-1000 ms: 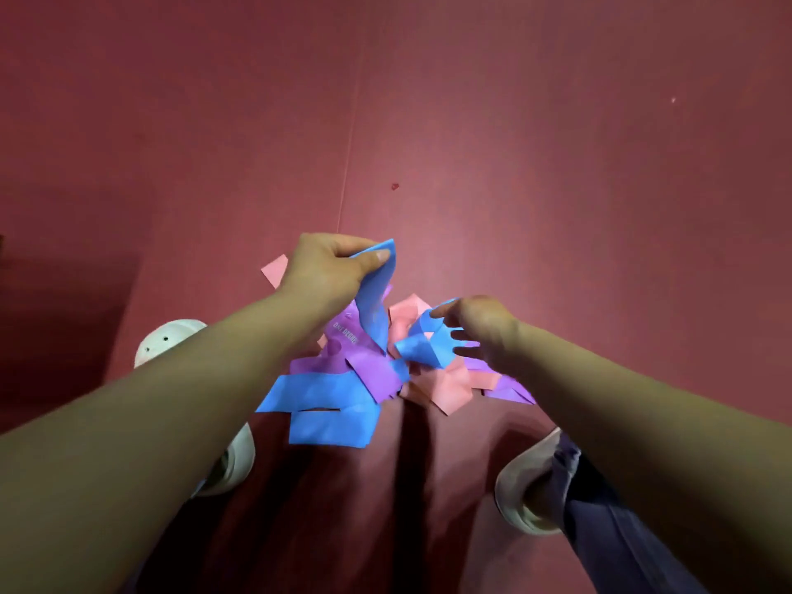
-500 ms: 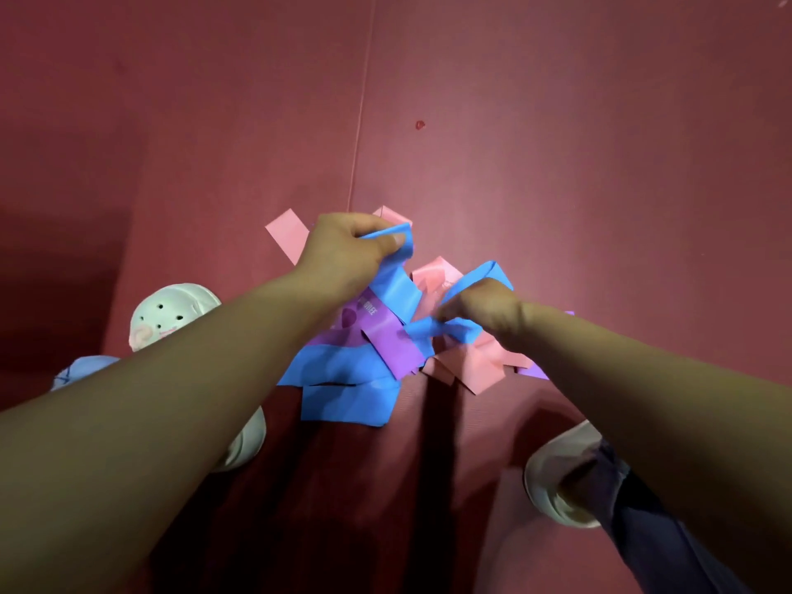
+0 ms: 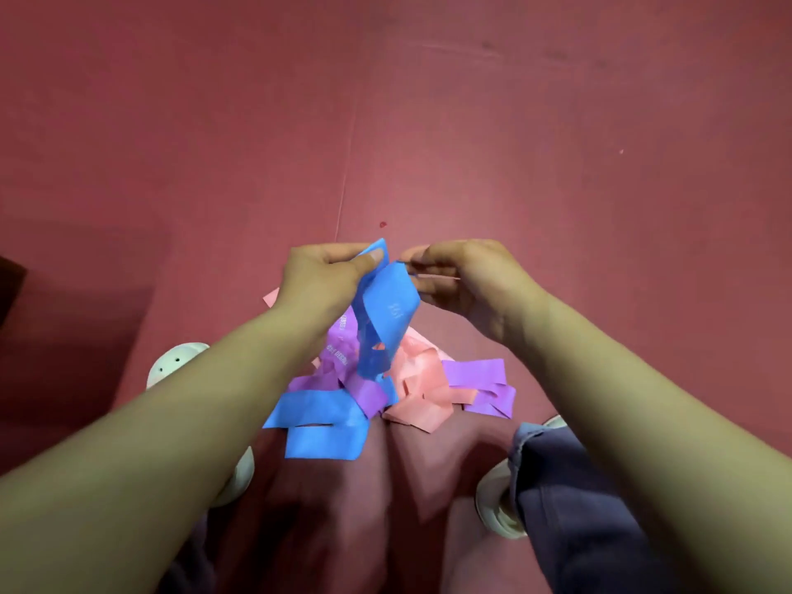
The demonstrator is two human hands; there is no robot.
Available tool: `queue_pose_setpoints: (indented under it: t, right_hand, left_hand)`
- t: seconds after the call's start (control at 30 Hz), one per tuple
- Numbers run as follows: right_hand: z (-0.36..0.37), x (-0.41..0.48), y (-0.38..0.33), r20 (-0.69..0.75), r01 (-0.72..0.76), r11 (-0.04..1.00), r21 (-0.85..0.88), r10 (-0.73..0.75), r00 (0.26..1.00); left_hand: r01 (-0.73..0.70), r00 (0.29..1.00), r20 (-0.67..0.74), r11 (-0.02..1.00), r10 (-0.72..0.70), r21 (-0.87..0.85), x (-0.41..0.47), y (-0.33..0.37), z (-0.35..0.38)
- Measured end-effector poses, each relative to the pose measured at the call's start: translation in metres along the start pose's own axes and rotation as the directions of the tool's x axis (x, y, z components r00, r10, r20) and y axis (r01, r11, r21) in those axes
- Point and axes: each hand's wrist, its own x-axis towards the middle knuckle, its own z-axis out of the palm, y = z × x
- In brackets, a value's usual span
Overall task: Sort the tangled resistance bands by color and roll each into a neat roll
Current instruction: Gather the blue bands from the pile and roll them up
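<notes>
Blue band (image 3: 388, 306) has risen off the heap since a moment ago, now pinched at its top by the left hand (image 3: 319, 285), while the right hand (image 3: 465, 280) has shifted up beside that grip, fingertips closed on its edge. Below, its tail remains threaded through purple bands (image 3: 343, 362) and pink bands (image 3: 422, 379) on the floor (image 3: 557, 165), so untangling isn't finished.

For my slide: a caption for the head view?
Both hands lift a blue stretchy band from a tangled pile.
</notes>
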Motion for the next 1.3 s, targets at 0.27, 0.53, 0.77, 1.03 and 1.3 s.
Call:
queue_pose_setpoints:
  t: [0.27,0.53,0.77,1.03,1.3]
  right_hand:
    - [0.001,-0.004,-0.001,-0.011,-0.014,0.987,0.158,0.016,1.000]
    - [0.001,0.008,-0.020,0.016,0.036,0.978,0.207,-0.040,0.999]
    - [0.009,0.011,-0.007,-0.051,0.131,0.991,0.004,-0.131,0.990]
    - [0.009,0.014,-0.003,-0.064,0.230,0.903,-0.364,-0.271,0.961]
    - [0.004,0.010,-0.006,0.025,0.326,0.889,-0.322,-0.336,0.942]
  left_hand:
    - [-0.078,0.996,-0.028,0.995,0.080,0.064,-0.008,-0.005,-0.005]
    - [-0.045,0.999,-0.023,0.994,0.043,-0.100,0.009,0.020,0.003]
    - [-0.021,1.000,0.001,0.996,0.021,-0.092,0.011,0.027,-0.002]
    - [0.054,0.994,-0.084,0.992,-0.064,-0.111,0.019,0.030,-0.004]
    - [0.004,0.992,-0.125,0.999,0.000,0.034,0.028,0.024,-0.008]
